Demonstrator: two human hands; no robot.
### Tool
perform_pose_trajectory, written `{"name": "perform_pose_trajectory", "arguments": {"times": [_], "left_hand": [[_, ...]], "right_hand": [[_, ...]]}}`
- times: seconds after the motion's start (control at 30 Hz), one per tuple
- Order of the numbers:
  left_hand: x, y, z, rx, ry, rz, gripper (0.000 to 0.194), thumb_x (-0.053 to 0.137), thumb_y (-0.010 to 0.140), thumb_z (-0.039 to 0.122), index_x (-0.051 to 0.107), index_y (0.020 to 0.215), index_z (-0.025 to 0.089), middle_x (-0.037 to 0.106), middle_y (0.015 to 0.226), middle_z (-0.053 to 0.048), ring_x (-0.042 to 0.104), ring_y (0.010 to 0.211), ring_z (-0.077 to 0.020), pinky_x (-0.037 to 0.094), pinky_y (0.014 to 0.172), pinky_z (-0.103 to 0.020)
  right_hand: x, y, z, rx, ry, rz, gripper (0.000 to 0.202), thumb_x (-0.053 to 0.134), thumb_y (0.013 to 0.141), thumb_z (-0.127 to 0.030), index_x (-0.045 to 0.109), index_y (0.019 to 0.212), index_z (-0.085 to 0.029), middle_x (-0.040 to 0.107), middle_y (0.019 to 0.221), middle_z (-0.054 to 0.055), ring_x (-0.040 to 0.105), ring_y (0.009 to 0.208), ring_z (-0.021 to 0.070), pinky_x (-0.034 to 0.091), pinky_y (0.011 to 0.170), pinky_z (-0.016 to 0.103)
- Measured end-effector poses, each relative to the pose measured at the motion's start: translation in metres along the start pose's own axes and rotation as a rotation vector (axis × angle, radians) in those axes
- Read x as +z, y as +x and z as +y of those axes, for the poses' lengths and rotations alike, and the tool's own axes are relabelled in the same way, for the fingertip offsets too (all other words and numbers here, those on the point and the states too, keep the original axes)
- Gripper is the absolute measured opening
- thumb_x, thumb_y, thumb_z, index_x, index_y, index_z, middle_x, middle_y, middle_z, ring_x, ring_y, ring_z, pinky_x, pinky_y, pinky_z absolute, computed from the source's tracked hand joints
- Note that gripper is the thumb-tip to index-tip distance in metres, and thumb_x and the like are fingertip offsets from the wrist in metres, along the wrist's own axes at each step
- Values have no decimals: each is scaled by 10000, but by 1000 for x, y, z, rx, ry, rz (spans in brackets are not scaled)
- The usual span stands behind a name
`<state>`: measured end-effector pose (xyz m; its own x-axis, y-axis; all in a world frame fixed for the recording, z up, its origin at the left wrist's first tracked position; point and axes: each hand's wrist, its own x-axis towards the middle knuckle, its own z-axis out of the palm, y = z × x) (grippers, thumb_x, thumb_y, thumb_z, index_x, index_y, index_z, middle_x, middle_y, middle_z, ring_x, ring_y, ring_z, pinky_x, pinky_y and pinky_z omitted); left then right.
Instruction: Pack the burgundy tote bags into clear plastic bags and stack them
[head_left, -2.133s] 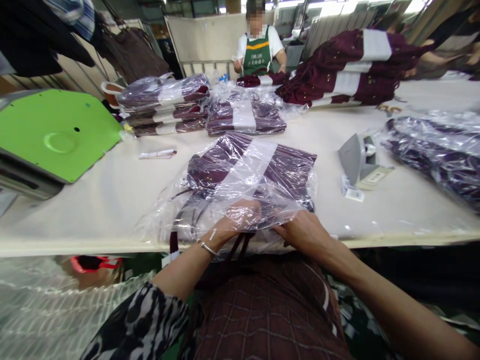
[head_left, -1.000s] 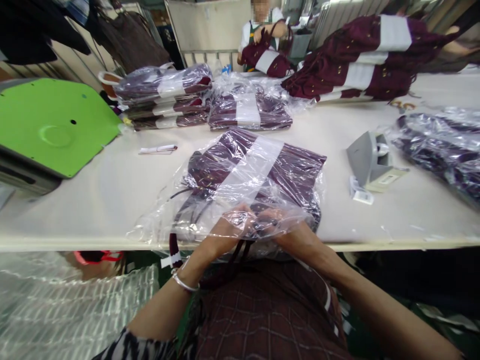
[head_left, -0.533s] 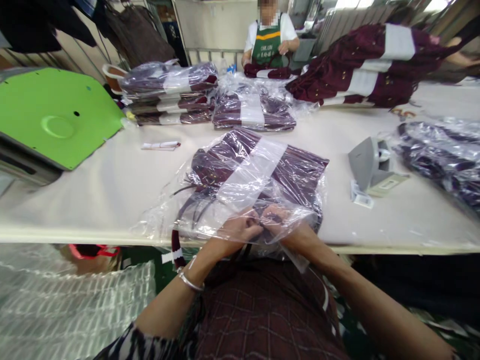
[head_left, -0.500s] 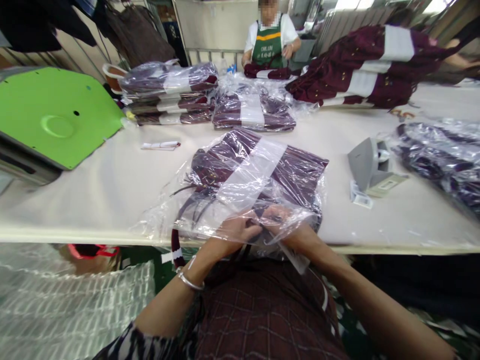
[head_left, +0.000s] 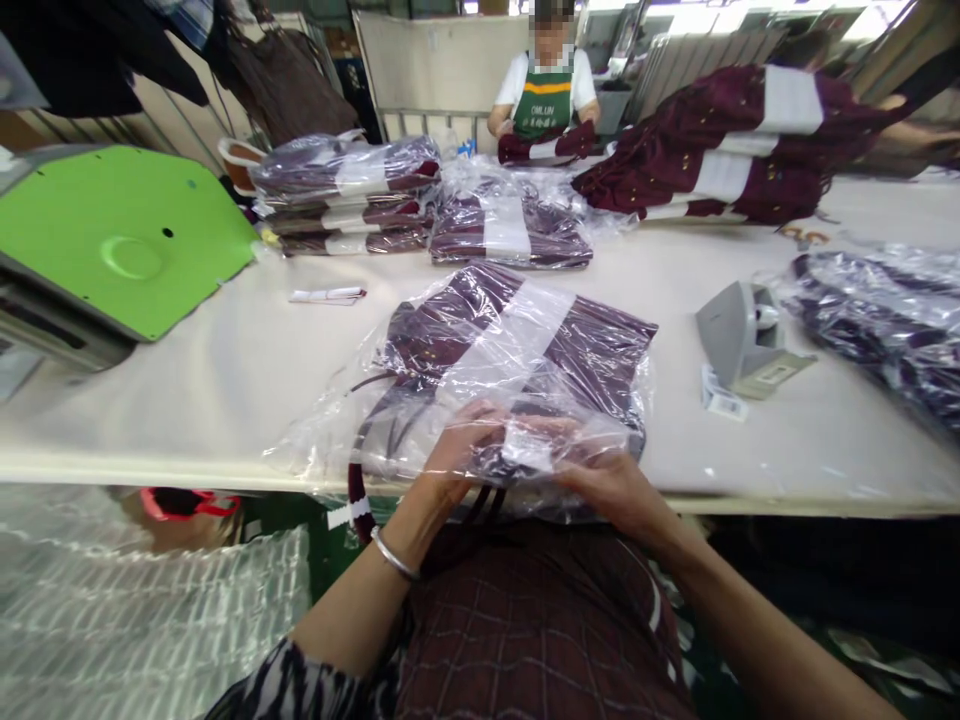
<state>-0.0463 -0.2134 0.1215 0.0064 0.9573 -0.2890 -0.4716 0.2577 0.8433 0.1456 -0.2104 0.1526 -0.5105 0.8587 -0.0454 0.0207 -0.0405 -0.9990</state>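
Note:
In front of me on the table lies a folded burgundy fabric article [head_left: 600, 345] with a white paper band [head_left: 510, 335] across it, inside a clear plastic bag [head_left: 322, 430]. A burgundy strap [head_left: 354, 480] with a white tag hangs over the table edge on the left. My left hand [head_left: 469, 445] and my right hand [head_left: 604, 485] are at the near side, partly under the plastic, fingers closed. Between them shows a white label [head_left: 529, 445] on dark fabric. Glare and plastic blur the fingertips.
Bagged burgundy bundles [head_left: 352, 190] are stacked behind, beside loose banded ones [head_left: 720, 150]. A green-topped machine [head_left: 127, 240] stands left; a grey tape dispenser [head_left: 750, 335] and another bagged bundle [head_left: 885, 320] lie right. A co-worker in a green apron [head_left: 547, 105] handles burgundy fabric opposite.
My hands have moved apart, the right one outward and slightly nearer me. The white label now shows between them. The co-worker's burgundy piece is lifted and tilted.

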Motion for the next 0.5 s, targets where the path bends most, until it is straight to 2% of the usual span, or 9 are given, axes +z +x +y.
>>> {"name": "perform_pose_trajectory", "arguments": {"times": [0.07, 0.1, 0.2, 0.3, 0.37, 0.43, 0.5], "left_hand": [[1, 2, -2, 16, -1, 20, 226, 845, 573, 269, 701, 719, 173, 640, 710, 8, 525, 609, -112, 402, 569, -223], [1, 2, -3, 22, -8, 32, 216, 844, 590, 284, 719, 732, 180, 660, 733, -2, 532, 614, -116, 413, 572, -227], [2, 2, -5, 18, -17, 38, 230, 857, 580, 306, 728, 728, 186, 681, 760, -18, 550, 635, -128, 438, 590, -240], [3, 3, -8, 26, 110, 11, 237, 847, 614, 334, 717, 732, 175, 618, 672, 12, 513, 585, -109, 418, 567, -229], [3, 3, -11, 144, 254, 19, 192, 802, 685, 340, 724, 732, 172, 640, 740, -8, 575, 672, -131, 462, 630, -235], [3, 0, -14, 341, 439, 25, 141, 753, 751, 314, 747, 730, 174, 685, 953, -63, 644, 899, -187, 519, 776, -271], [2, -8, -15, 539, 641, -24, 119, 707, 818, 284, 784, 802, 195, 674, 1157, -95, 629, 1106, -238, 534, 910, -326]], "right_hand": [[2, 6, 2, -133, -178, 116, 206, 744, 829, -381, 804, 947, -223, 787, 972, 62, 720, 964, 245, 565, 920, 386], [3, 8, 4, -181, -263, 149, 178, 718, 851, -382, 801, 866, -225, 782, 897, 50, 721, 884, 228, 572, 867, 367], [-1, 12, 11, -244, -594, 171, 234, 658, 894, -371, 764, 745, -226, 742, 756, 33, 677, 707, 194, 559, 738, 336], [-5, 17, 18, -260, -847, 122, 270, 630, 904, -359, 723, 686, -231, 722, 717, 48, 653, 677, 209, 543, 723, 354], [-5, 21, 24, -262, -921, 105, 315, 585, 938, -378, 713, 688, -235, 728, 734, 62, 660, 694, 225, 545, 752, 380], [-6, 25, 29, -276, -937, 124, 322, 548, 956, -387, 719, 728, -238, 746, 784, 72, 677, 736, 239, 552, 794, 400], [-6, 26, 34, -291, -881, 191, 273, 554, 932, -374, 731, 771, -242, 764, 839, 74, 695, 801, 253, 560, 836, 412]]}}
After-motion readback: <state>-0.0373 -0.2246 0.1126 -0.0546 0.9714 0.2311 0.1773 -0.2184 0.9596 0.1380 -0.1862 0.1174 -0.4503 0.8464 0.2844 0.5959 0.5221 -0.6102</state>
